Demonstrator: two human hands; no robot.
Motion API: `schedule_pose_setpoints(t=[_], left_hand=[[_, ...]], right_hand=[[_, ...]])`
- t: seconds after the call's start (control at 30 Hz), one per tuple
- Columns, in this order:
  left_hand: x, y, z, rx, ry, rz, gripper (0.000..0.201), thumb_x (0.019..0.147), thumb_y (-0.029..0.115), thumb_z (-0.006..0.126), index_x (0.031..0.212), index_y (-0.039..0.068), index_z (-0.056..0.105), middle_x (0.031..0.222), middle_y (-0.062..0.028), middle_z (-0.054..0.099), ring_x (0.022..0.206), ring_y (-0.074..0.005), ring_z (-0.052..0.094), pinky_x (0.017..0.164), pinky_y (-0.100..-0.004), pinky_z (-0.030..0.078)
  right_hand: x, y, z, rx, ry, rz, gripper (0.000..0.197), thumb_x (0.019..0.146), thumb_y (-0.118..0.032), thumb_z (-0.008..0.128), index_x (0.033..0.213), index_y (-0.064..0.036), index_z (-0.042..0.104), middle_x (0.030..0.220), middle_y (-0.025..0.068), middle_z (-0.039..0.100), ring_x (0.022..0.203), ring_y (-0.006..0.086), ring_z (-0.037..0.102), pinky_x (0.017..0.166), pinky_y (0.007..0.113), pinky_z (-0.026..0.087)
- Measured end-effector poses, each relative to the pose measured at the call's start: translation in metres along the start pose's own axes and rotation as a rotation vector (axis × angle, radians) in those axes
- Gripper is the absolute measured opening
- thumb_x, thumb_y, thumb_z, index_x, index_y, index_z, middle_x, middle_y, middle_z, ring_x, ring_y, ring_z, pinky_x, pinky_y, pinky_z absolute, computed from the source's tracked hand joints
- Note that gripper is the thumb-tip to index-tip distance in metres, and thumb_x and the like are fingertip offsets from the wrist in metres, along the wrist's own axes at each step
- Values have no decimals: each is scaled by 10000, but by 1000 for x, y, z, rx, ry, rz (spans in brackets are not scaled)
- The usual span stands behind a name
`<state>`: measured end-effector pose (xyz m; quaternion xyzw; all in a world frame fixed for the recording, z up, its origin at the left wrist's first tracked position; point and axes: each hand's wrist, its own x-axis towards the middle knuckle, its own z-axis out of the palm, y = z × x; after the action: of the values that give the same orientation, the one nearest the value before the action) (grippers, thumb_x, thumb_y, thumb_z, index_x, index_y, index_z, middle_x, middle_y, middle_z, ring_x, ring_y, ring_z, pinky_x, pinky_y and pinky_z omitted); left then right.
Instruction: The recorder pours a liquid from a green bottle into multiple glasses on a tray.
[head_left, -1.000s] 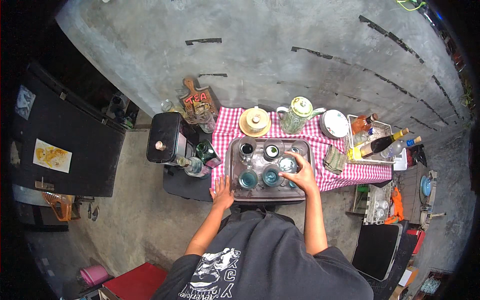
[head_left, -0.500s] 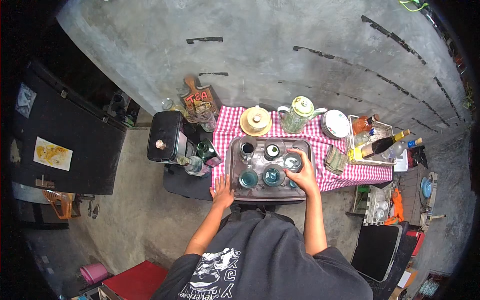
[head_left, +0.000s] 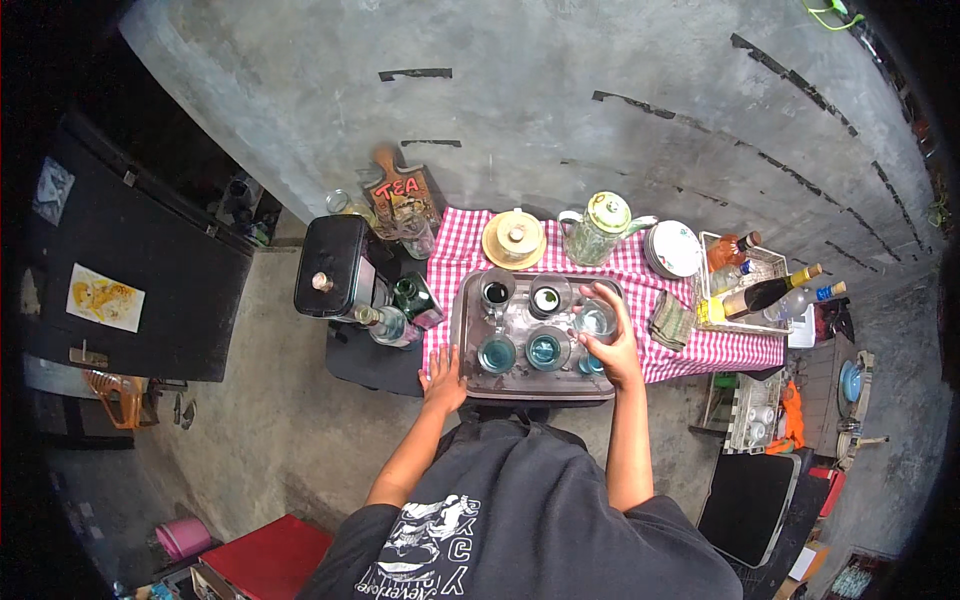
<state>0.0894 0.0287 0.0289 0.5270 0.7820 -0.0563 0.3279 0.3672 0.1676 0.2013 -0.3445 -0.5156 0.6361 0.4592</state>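
My right hand (head_left: pixel 614 350) is closed around a clear drinking glass (head_left: pixel 596 319) at the right side of the grey tray (head_left: pixel 521 377). Whether that glass touches the tray cannot be made out. Two bluish glasses stand in the tray's near row, one on the left (head_left: pixel 496 354) and one in the middle (head_left: pixel 546 349); another bluish glass (head_left: pixel 590 364) is partly hidden by my right hand. Behind them are a cup with dark contents (head_left: pixel 496 291) and a glass with something white and green (head_left: pixel 546 300). My left hand (head_left: pixel 443 379) lies with fingers spread at the tray's left edge, holding nothing.
Behind the tray, on a pink checked cloth (head_left: pixel 462 232), stand a lidded yellowish dish (head_left: pixel 515 238), a patterned pitcher (head_left: pixel 597 241) and stacked plates (head_left: pixel 673 249). Bottles fill a white basket (head_left: pixel 745 319) at right. A black container (head_left: pixel 331 266) and glass bottles (head_left: pixel 393 326) stand left.
My right hand has shifted slightly right with the glass, which now looks tilted differently. My left hand keeps its place by the tray edge.
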Motion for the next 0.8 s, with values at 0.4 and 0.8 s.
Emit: schedule_pose_setpoints(t=[0.4,0.8], left_hand=[[1,1,2,15,5,1,811,948,308,513,1564,204,-5,1629,-99,-59,1496,-335,-31,1138,-630,100],[1,-1,4,-1,48,17,825,928,293,541,1564,195,24,1629,-109,-5,1495,-339,-1,1128,-646,126]], right_hand=[[-1,-8,5,175,35,57,800,666,-23,787,1378,-45,425,1213,147,578,1067,266,623,801,408,602],[0,-22,16,150,14,45,903,614,-92,834,1405,-32,402,1303,212,556,1006,242,638,763,358,612]])
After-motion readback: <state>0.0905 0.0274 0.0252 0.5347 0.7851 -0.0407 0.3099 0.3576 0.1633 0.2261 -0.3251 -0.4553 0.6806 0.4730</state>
